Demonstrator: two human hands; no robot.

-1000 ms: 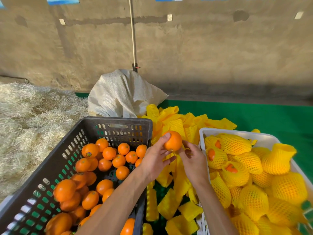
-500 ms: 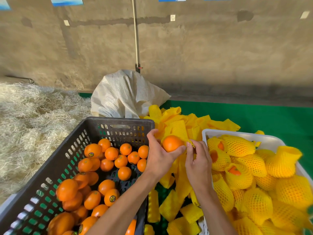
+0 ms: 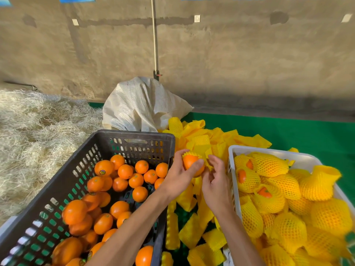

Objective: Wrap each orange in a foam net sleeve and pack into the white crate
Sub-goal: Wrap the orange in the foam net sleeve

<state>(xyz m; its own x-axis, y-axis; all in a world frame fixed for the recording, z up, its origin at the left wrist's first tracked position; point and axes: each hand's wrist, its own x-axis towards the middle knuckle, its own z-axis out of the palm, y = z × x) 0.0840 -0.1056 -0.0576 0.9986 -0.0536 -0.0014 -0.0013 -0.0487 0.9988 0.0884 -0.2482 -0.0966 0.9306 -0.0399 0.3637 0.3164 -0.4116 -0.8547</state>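
Bright orange fruit (image 3: 124, 171) fills the dark grey crate (image 3: 80, 166) at eight o'clock, green showing through its slotted walls. Yellow foam sleeves (image 3: 203, 139) — a fine diamond mesh — pile at the centre. At four o'clock the white crate (image 3: 269, 149) holds yellow-netted oranges (image 3: 269, 166). The mat (image 3: 288, 129) is deep green — the sack (image 3: 142, 106) cream, the straw (image 3: 38, 127) pale at nine o'clock.

Green mat (image 3: 299, 131) under crates (image 3: 134, 137), sleeves (image 3: 199, 223).

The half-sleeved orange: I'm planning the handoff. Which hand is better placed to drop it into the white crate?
Probably the right hand: it is beside the white crate's near wall. The left hand grips the orange on the black crate's side, with the foam net sleeve only partly on.
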